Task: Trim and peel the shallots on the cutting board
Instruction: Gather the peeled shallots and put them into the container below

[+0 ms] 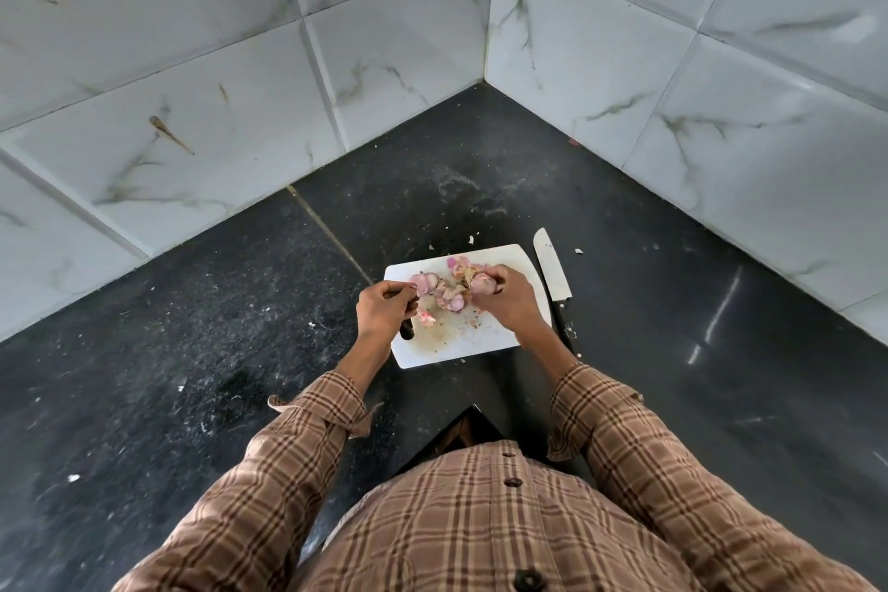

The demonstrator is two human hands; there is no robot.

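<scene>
A white cutting board (456,346) lies on the black counter in the corner. Pink shallots (424,282) and loose skins (461,265) are heaped on its far half. My left hand (383,309) is closed around a small dark-handled knife (407,330), whose handle end sticks out below the fist at the board's left edge. My right hand (504,298) grips one shallot (482,285) between the fingertips, just right of the heap. A peeled piece (426,317) lies near the left hand.
A large knife (552,272) lies on the counter along the board's right edge, blade pointing away. Marble-look tiled walls (240,111) meet in a corner behind. Bits of peel are scattered on the black counter (192,375).
</scene>
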